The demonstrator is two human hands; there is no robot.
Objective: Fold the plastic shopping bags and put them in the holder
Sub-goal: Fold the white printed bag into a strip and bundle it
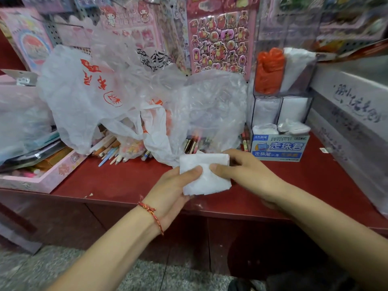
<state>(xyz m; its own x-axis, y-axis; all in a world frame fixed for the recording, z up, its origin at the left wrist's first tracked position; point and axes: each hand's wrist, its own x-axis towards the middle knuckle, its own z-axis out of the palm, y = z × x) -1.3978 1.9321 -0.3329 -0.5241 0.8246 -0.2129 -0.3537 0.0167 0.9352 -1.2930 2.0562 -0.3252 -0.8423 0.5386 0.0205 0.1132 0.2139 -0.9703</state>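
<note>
A white plastic bag folded into a small square is held just above the red counter's front edge. My left hand grips its lower left side with the thumb on top. My right hand pinches its right side, thumb on top. A heap of loose plastic bags, white with red print and clear, lies behind it. At the back right stands a clear acrylic holder; its top compartments contain orange bags and white folded bags.
A blue and white pen box stands under the holder. Loose pens and pencils lie beneath the bag heap. A pink box of stationery is at the left edge. Sticker sheets hang on the back wall. A white ledge borders the right.
</note>
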